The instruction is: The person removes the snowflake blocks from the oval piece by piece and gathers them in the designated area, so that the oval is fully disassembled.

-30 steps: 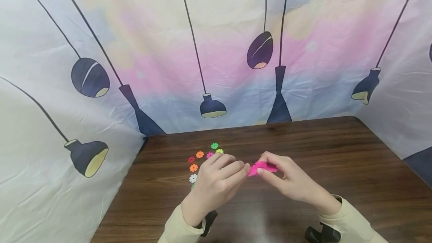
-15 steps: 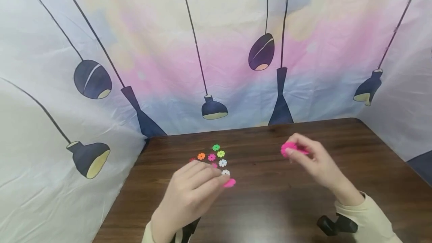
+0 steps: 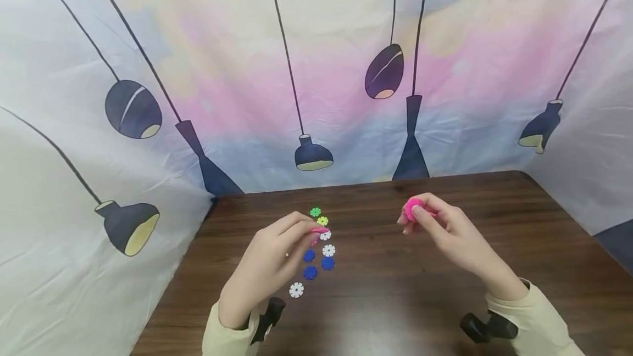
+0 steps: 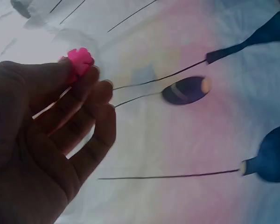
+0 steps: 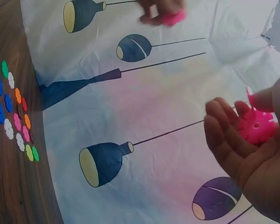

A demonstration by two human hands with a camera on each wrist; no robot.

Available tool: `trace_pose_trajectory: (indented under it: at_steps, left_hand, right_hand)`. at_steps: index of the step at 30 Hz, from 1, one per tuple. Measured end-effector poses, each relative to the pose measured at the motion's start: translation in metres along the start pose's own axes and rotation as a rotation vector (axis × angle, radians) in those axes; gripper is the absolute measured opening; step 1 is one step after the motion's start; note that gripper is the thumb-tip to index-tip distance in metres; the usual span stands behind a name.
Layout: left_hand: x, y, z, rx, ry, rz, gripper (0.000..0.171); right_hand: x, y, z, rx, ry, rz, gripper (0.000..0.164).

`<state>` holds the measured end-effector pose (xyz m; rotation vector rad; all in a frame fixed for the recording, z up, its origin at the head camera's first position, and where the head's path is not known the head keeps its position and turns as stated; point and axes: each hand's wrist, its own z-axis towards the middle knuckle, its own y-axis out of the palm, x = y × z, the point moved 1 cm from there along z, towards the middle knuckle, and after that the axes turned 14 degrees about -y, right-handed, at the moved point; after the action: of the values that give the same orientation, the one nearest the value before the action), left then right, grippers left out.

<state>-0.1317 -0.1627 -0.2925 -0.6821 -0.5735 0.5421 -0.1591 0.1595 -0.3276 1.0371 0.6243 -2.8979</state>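
In the head view my left hand (image 3: pixel 272 249) pinches a pink notched building disc (image 3: pixel 320 230) between thumb and fingers, held above the discs on the table. The left wrist view shows the same pink disc (image 4: pixel 80 60) at the fingertips. Off to the right, my right hand (image 3: pixel 452 229) holds pink notched discs (image 3: pixel 414 209) raised over the table. In the right wrist view one pink disc (image 5: pixel 257 126) lies flat to the camera, with another pink disc (image 5: pixel 250 97) edge-on against it, pressed by the thumb. The two hands are apart.
Loose notched discs in several colours lie left of centre on the brown table (image 3: pixel 386 301), among them a green disc (image 3: pixel 315 211), a blue disc (image 3: pixel 310 272) and a white disc (image 3: pixel 296 290). A printed cloth (image 3: pixel 346 70) hangs behind the table.
The hands were together at the pink discs and have separated. The right hand moved right with pink discs; the left moved left with one, then slightly up, uncovering blue and white discs.
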Motion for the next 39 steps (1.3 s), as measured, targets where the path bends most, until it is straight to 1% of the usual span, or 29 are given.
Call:
trace_pose_trajectory:
  at_steps: [3, 5, 8, 10, 12, 15, 17, 20, 23, 26, 28, 33, 39]
  left_hand:
    - [-0.016, 0.016, -0.003, -0.078, -0.113, -0.004, 0.008]
    - [-0.026, 0.028, -0.006, -0.134, -0.205, -0.012, 0.007]
    - [-0.041, 0.044, -0.011, -0.246, -0.354, -0.023, 0.006]
    - [-0.05, 0.055, -0.014, -0.329, -0.425, -0.02, 0.004]
    - [-0.059, 0.066, -0.016, -0.405, -0.464, 0.006, 0.004]
    - [-0.074, 0.082, -0.021, -0.503, -0.467, 0.06, 0.003]
    - [-0.081, 0.09, -0.024, -0.561, -0.468, 0.087, 0.004]
    - [-0.087, 0.099, -0.029, -0.648, -0.475, 0.095, 0.008]
    - [-0.089, 0.107, -0.032, -0.709, -0.48, 0.092, 0.01]
    - [-0.089, 0.112, -0.033, -0.733, -0.475, 0.109, 0.01]
    - [-0.088, 0.114, -0.034, -0.734, -0.478, 0.126, 0.009]
    - [-0.086, 0.117, -0.034, -0.705, -0.496, 0.163, 0.008]
    - [-0.085, 0.118, -0.033, -0.703, -0.52, 0.217, 0.007]
  right_hand:
    - [-0.001, -0.002, 0.0, 0.038, -0.004, 0.01, 0.015]
    - [-0.001, -0.003, 0.0, 0.048, -0.017, 0.036, 0.021]
    - [0.0, -0.003, 0.001, 0.059, -0.043, 0.117, 0.027]
    - [0.002, -0.002, 0.0, 0.064, -0.036, 0.157, 0.03]
    - [0.003, 0.0, -0.001, 0.073, -0.017, 0.179, 0.031]
    - [0.006, 0.003, -0.002, 0.078, 0.018, 0.174, 0.029]
    - [0.008, 0.004, -0.003, 0.072, 0.012, 0.178, 0.027]
    - [0.009, 0.004, -0.002, 0.057, -0.028, 0.205, 0.028]
    - [0.009, 0.004, -0.002, 0.025, -0.095, 0.229, 0.034]
    - [0.008, 0.004, -0.004, -0.022, -0.145, 0.239, 0.042]
    - [0.008, 0.004, -0.005, -0.051, -0.162, 0.242, 0.046]
    - [0.005, 0.008, -0.007, -0.075, -0.191, 0.227, 0.048]
    - [0.006, 0.013, -0.007, -0.11, -0.228, 0.195, 0.049]
